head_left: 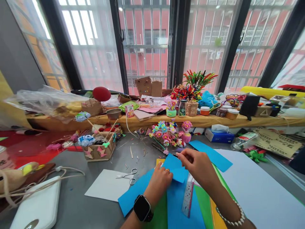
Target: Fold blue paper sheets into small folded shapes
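Note:
My left hand [159, 181], with a black smartwatch on its wrist, pinches the lower edge of a small blue paper piece [175, 167]. My right hand [197, 163], wearing a bead bracelet, pinches the same piece at its upper right corner. The piece is held just above a stack of coloured paper sheets [176, 206], blue, green and yellow. A patterned ruler [188, 195] lies on the stack under my right wrist. Scissors [128, 176] rest on a white sheet to the left.
A blue paper strip [211, 155] and a large white sheet [257, 190] lie to the right. A cardboard box [100, 149], paper flowers [166, 133] and a tissue box [219, 135] stand behind. A cluttered shelf [166, 121] runs under the windows.

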`<move>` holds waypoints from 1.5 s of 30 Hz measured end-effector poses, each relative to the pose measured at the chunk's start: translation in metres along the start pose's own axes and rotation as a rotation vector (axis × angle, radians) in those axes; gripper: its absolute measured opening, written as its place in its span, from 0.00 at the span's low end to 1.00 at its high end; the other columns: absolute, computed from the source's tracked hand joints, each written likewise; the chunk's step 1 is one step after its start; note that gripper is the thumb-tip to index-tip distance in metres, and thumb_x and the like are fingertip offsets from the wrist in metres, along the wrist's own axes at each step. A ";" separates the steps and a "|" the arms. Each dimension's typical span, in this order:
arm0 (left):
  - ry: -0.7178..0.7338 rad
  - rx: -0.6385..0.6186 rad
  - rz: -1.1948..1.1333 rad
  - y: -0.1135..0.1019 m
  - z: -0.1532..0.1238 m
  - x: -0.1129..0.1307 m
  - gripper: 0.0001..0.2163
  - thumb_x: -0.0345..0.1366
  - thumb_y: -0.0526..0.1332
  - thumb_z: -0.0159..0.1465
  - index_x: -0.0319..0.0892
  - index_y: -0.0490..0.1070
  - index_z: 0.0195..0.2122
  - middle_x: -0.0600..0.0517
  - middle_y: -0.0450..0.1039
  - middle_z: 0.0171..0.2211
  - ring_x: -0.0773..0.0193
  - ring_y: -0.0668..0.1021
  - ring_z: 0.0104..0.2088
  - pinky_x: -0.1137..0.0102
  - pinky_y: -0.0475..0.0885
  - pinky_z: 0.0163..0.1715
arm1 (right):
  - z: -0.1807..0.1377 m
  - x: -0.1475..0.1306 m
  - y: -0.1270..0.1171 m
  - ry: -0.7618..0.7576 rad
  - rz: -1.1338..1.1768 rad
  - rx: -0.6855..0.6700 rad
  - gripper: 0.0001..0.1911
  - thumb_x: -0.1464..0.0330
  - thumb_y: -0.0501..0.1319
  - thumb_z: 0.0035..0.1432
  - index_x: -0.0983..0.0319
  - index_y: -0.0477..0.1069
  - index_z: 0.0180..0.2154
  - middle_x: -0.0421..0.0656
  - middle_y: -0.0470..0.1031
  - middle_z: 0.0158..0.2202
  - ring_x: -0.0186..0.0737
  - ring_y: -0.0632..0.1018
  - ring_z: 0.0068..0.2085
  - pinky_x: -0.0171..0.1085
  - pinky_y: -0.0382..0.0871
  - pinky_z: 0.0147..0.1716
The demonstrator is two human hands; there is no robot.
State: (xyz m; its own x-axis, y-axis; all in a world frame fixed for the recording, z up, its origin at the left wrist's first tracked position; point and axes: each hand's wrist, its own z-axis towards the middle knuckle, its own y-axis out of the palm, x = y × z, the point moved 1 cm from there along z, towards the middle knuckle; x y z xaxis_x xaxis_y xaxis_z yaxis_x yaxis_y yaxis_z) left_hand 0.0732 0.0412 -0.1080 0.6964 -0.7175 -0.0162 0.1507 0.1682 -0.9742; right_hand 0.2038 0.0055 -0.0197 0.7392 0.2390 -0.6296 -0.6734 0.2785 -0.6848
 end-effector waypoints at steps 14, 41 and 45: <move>-0.353 0.646 -0.809 -0.115 -0.039 -0.013 0.06 0.36 0.57 0.57 0.42 0.72 0.30 0.53 0.75 0.31 0.63 0.75 0.32 0.72 0.69 0.34 | 0.006 0.011 -0.034 0.111 0.267 0.138 0.19 0.54 0.54 0.51 0.62 0.68 0.34 0.46 0.75 0.32 0.43 0.75 0.32 0.36 0.68 0.28; -0.010 0.473 -0.206 -0.117 -0.042 0.013 0.31 0.45 0.61 0.53 0.48 0.51 0.56 0.47 0.54 0.59 0.52 0.56 0.58 0.54 0.50 0.56 | -0.013 -0.015 -0.019 0.088 0.593 -0.140 0.16 0.57 0.59 0.49 0.65 0.72 0.29 0.41 0.74 0.25 0.36 0.72 0.25 0.33 0.66 0.22; 0.044 0.310 -0.246 -0.110 -0.040 0.016 0.30 0.31 0.56 0.57 0.50 0.43 0.59 0.49 0.52 0.60 0.55 0.57 0.58 0.54 0.53 0.55 | -0.014 -0.016 -0.017 0.117 0.657 -0.166 0.16 0.56 0.58 0.49 0.64 0.70 0.27 0.40 0.72 0.23 0.36 0.71 0.24 0.32 0.66 0.22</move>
State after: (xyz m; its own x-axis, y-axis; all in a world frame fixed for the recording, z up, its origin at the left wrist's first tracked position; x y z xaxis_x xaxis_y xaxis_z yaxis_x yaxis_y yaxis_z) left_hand 0.0398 -0.0152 -0.0101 0.5833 -0.7891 0.1928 0.5186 0.1791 -0.8360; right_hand 0.2037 -0.0161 -0.0031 0.1769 0.2050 -0.9626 -0.9813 -0.0385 -0.1885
